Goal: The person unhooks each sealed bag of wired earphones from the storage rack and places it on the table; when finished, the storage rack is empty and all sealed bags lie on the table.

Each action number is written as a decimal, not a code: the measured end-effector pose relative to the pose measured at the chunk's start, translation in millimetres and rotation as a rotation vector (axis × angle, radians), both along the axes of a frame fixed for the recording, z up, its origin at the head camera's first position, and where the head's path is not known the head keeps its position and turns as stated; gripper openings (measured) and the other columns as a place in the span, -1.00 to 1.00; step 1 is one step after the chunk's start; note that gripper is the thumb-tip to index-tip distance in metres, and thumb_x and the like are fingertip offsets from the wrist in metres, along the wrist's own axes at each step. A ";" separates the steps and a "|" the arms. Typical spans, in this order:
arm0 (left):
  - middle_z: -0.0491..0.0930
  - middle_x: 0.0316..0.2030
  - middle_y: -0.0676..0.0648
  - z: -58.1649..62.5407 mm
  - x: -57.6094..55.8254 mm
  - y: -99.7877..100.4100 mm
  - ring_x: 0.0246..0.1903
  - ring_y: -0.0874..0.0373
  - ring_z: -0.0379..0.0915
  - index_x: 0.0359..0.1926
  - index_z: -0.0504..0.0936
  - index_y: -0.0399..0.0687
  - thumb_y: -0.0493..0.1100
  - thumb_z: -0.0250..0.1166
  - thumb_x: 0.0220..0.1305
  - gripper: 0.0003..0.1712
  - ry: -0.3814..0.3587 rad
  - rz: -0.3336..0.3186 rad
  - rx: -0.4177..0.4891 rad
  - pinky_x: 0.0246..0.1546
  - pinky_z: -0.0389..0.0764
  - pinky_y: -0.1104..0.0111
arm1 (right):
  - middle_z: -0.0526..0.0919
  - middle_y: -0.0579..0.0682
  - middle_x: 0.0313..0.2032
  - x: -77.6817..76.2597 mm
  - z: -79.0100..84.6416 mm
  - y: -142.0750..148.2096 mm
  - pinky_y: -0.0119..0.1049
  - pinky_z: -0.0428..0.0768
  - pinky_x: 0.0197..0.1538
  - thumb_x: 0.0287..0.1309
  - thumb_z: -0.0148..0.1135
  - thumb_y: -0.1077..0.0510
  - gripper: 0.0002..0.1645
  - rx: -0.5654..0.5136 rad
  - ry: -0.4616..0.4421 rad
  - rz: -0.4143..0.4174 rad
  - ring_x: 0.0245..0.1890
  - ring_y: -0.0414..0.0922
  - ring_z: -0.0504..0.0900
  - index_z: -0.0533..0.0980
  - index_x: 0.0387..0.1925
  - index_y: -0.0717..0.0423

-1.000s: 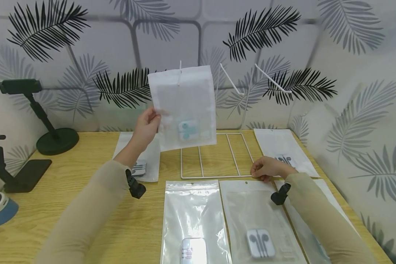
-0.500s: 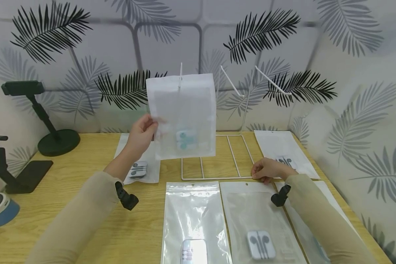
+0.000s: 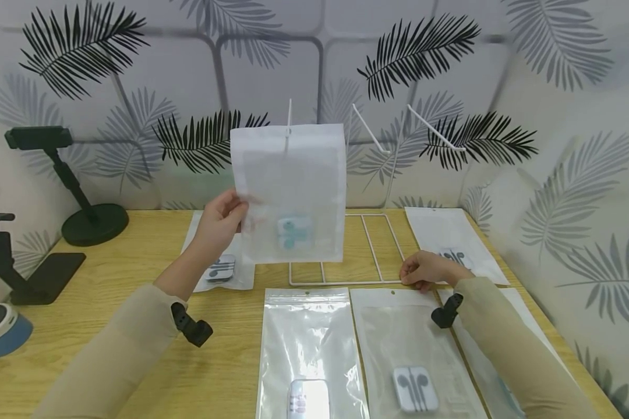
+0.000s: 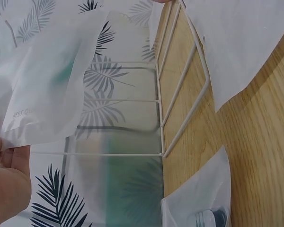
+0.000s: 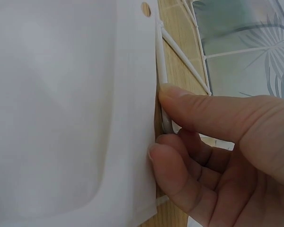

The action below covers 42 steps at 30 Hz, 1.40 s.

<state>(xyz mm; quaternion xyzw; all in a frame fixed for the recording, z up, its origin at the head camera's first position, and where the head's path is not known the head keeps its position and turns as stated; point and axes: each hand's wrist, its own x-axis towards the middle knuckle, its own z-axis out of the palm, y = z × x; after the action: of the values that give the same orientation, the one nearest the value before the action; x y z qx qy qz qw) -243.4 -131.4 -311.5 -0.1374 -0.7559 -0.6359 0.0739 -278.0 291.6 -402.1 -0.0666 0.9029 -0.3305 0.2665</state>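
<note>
A white translucent pouch (image 3: 314, 180) with a pale blue earphone shape showing through hangs at the front of a white wire rack's hook. My left hand (image 3: 209, 230) pinches its left edge between thumb and fingers; the left wrist view shows that hand (image 4: 9, 189) at the lower corner of the pouch (image 4: 42, 80). Around the front right corner of the rack's base (image 3: 346, 283), my right hand (image 3: 424, 269) curls its fingers. In the right wrist view, the thumb of my right hand (image 5: 213, 137) presses the white wire (image 5: 162, 56), beside a flat bag.
Two bare hooks (image 3: 370, 129) reach forward right of the pouch. Bags with earphone cases lie in front: a glossy one (image 3: 304, 337) and a matte one (image 3: 388, 337). More lie back left (image 3: 243, 267) and back right (image 3: 445, 224). Dark stands (image 3: 94, 224) and a blue tub (image 3: 2, 337) occupy the left.
My left hand and the pouch have come forward and lower along the hook, and the pouch hangs straighter. The right hand stays on the rack's corner.
</note>
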 end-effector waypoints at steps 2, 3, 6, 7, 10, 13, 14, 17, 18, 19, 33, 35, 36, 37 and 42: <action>0.47 0.02 -0.18 0.2 2.3 -0.4 -0.16 0.06 0.37 0.05 0.41 -0.28 -0.29 -0.04 0.41 -0.73 -0.002 -0.008 0.007 -0.31 0.51 0.39 | 0.42 -0.07 -0.65 -0.1 0.4 0.0 -0.41 0.46 -0.58 0.13 0.23 0.26 -0.94 0.000 0.000 0.000 -0.62 -0.19 0.39 0.54 -0.45 0.15; 0.46 0.02 -0.18 0.3 3.6 -0.7 -0.15 0.06 0.38 0.05 0.41 -0.28 -0.29 -0.04 0.41 -0.73 -0.002 -0.011 0.008 -0.30 0.52 0.39 | 0.42 -0.07 -0.65 -0.2 0.4 0.1 -0.41 0.46 -0.58 0.13 0.23 0.26 -0.94 -0.001 0.000 0.001 -0.62 -0.19 0.39 0.54 -0.44 0.15; 0.46 0.02 -0.18 -0.1 7.0 -1.6 -0.14 0.06 0.38 0.04 0.40 -0.29 -0.28 -0.04 0.41 -0.74 -0.002 -0.026 0.018 -0.28 0.53 0.38 | 0.42 -0.07 -0.65 -0.5 0.3 0.2 -0.41 0.46 -0.58 0.13 0.23 0.26 -0.94 -0.007 0.000 0.008 -0.63 -0.19 0.39 0.54 -0.44 0.16; 0.46 0.02 -0.18 -0.4 7.9 -1.9 -0.13 0.06 0.39 0.05 0.40 -0.29 -0.28 -0.04 0.41 -0.74 -0.002 -0.031 0.023 -0.27 0.54 0.37 | 0.42 -0.07 -0.65 -0.7 0.3 0.3 -0.41 0.46 -0.58 0.13 0.23 0.26 -0.94 -0.009 -0.001 0.009 -0.63 -0.19 0.39 0.54 -0.44 0.16; 0.46 0.02 -0.18 -1.2 10.6 -2.7 -0.13 0.06 0.39 0.05 0.39 -0.29 -0.28 -0.04 0.41 -0.73 -0.004 -0.034 0.029 -0.26 0.54 0.37 | 0.42 -0.07 -0.66 -1.7 -0.4 0.5 -0.41 0.45 -0.59 0.13 0.23 0.26 -0.94 -0.011 -0.006 0.007 -0.64 -0.19 0.38 0.54 -0.44 0.17; 0.46 0.02 -0.18 -1.7 13.3 -3.2 -0.12 0.07 0.38 0.05 0.39 -0.29 -0.28 -0.03 0.40 -0.74 -0.009 -0.030 0.026 -0.26 0.53 0.37 | 0.43 -0.07 -0.66 -3.0 -0.9 0.2 -0.41 0.44 -0.59 0.13 0.23 0.25 -0.94 -0.001 -0.011 0.000 -0.64 -0.19 0.39 0.55 -0.43 0.16; 0.46 0.03 -0.18 -1.8 14.3 -3.4 -0.12 0.07 0.38 0.05 0.39 -0.29 -0.27 -0.03 0.40 -0.73 -0.009 -0.030 0.025 -0.25 0.53 0.38 | 0.43 -0.08 -0.65 -3.5 -0.9 0.0 -0.41 0.45 -0.59 0.13 0.23 0.25 -0.94 0.003 -0.013 -0.003 -0.64 -0.20 0.39 0.55 -0.43 0.16; 0.46 0.03 -0.19 -2.2 16.5 -4.1 -0.11 0.07 0.39 0.05 0.39 -0.31 -0.28 -0.04 0.40 -0.73 -0.008 -0.037 0.031 -0.25 0.55 0.38 | 0.44 -0.08 -0.64 -4.0 -0.4 -0.6 -0.41 0.46 -0.57 0.13 0.23 0.24 -0.94 0.013 -0.015 -0.009 -0.62 -0.19 0.40 0.55 -0.42 0.16; 0.46 0.03 -0.19 -2.2 17.4 -4.1 -0.11 0.07 0.40 0.06 0.39 -0.31 -0.29 -0.04 0.40 -0.73 -0.007 -0.040 0.035 -0.25 0.55 0.39 | 0.44 -0.08 -0.64 -3.9 -0.1 -0.9 -0.41 0.46 -0.57 0.13 0.23 0.24 -0.94 0.015 -0.016 -0.011 -0.62 -0.19 0.40 0.55 -0.42 0.16; 0.46 0.02 -0.19 -2.1 18.0 -4.3 -0.11 0.08 0.40 0.06 0.38 -0.32 -0.30 -0.04 0.40 -0.73 -0.007 -0.044 0.040 -0.25 0.55 0.39 | 0.44 -0.08 -0.64 -3.5 0.3 -1.2 -0.41 0.47 -0.57 0.13 0.23 0.24 -0.94 0.016 -0.016 -0.012 -0.62 -0.19 0.40 0.55 -0.42 0.16; 0.47 -0.04 -0.12 -0.6 28.2 -5.5 -0.13 0.09 0.42 0.07 0.37 -0.35 -0.32 -0.04 0.40 -0.72 0.000 -0.069 0.075 -0.22 0.56 0.35 | 0.41 -0.08 -0.62 -1.9 1.0 -0.6 -0.40 0.49 -0.56 0.13 0.23 0.26 -0.95 0.017 0.007 0.008 -0.60 -0.19 0.40 0.54 -0.42 0.18; 0.48 -0.05 -0.11 -0.2 29.7 -6.1 -0.12 0.10 0.42 0.07 0.37 -0.34 -0.31 -0.04 0.40 -0.71 0.000 -0.069 0.073 -0.22 0.55 0.33 | 0.41 -0.08 -0.62 -2.0 0.8 -0.9 -0.41 0.50 -0.56 0.13 0.24 0.26 -0.95 0.025 0.008 0.003 -0.60 -0.19 0.40 0.54 -0.42 0.18; 0.47 -0.05 -0.11 0.0 30.2 -6.3 -0.12 0.10 0.41 0.08 0.36 -0.35 -0.31 -0.04 0.40 -0.71 -0.001 -0.070 0.074 -0.21 0.55 0.33 | 0.41 -0.08 -0.62 -1.9 0.7 -1.1 -0.41 0.50 -0.56 0.13 0.24 0.26 -0.95 0.026 0.008 0.001 -0.60 -0.19 0.40 0.54 -0.41 0.18; 0.47 -0.05 -0.11 0.1 30.8 -6.7 -0.12 0.09 0.41 0.08 0.36 -0.34 -0.31 -0.04 0.40 -0.71 -0.001 -0.071 0.074 -0.21 0.55 0.33 | 0.41 -0.08 -0.62 -1.7 0.7 -1.4 -0.41 0.49 -0.57 0.13 0.24 0.26 -0.95 0.028 0.008 0.000 -0.60 -0.19 0.40 0.54 -0.41 0.18; 0.48 -0.04 -0.08 1.1 33.8 -9.0 -0.11 0.09 0.41 0.08 0.37 -0.31 -0.31 -0.03 0.40 -0.72 0.004 -0.071 0.070 -0.22 0.56 0.37 | 0.41 -0.08 -0.63 -0.7 0.7 -1.2 -0.41 0.49 -0.57 0.12 0.24 0.27 -0.95 0.014 0.007 0.009 -0.61 -0.19 0.40 0.54 -0.41 0.20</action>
<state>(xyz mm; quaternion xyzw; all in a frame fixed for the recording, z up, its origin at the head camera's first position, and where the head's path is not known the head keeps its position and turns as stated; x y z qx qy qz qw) -209.6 -140.4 -310.4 -0.1628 -0.7278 -0.6637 0.0574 -278.7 290.4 -401.4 -0.0698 0.9059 -0.3229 0.2650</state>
